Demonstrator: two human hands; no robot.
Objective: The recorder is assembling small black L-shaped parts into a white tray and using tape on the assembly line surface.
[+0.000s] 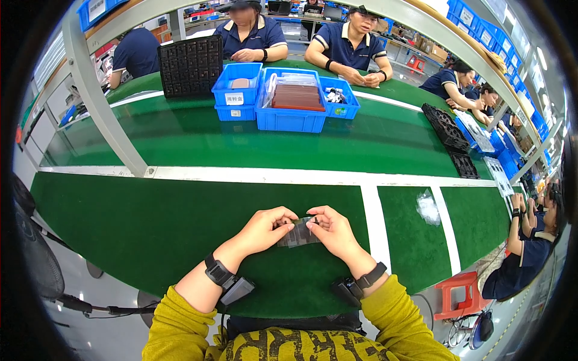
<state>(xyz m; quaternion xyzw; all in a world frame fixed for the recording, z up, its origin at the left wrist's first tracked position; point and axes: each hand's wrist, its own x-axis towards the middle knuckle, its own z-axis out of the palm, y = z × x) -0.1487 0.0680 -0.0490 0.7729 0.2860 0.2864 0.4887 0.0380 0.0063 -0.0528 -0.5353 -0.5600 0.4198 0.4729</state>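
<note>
In front of me on the green table mat, my left hand (265,230) and my right hand (335,231) pinch a small, clear plastic piece (297,237) from its two sides. It looks like a thin bag or film with greyish, darker patches; exactly what it is, or whether something lies inside, I cannot make out. Thumbs and fingertips of both hands meet at its upper corners, close to each other. Its lower edge hangs just above or against the mat.
Crumpled clear plastic (428,209) lies to the right, between white strips. Across the table stand blue bins (291,122), one with brown sheets, and an upright black tray (191,66). More black trays (446,127) lie far right. A metal post (102,96) rises at left. Co-workers sit opposite.
</note>
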